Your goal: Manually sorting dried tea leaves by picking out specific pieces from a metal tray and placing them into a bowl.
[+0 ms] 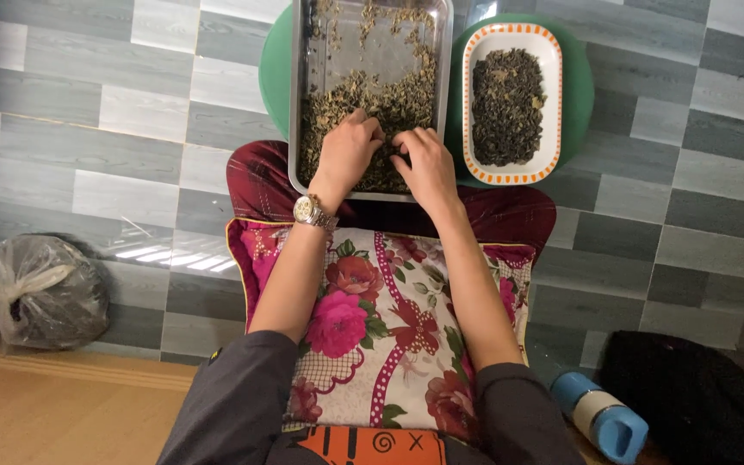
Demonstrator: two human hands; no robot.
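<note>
Grey tiles; metal tray (299,103) holds crumbled olive-brown dried leaves (381,108).

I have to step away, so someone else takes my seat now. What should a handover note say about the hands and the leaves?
Left hand and right hand: both down in the dried leaves at the near end of the metal tray, fingers curled into the pile.
White oval dish, right of the tray, holds darker leaves.
Done: dish well filled.
Left: a large pile remains in the tray.
</note>
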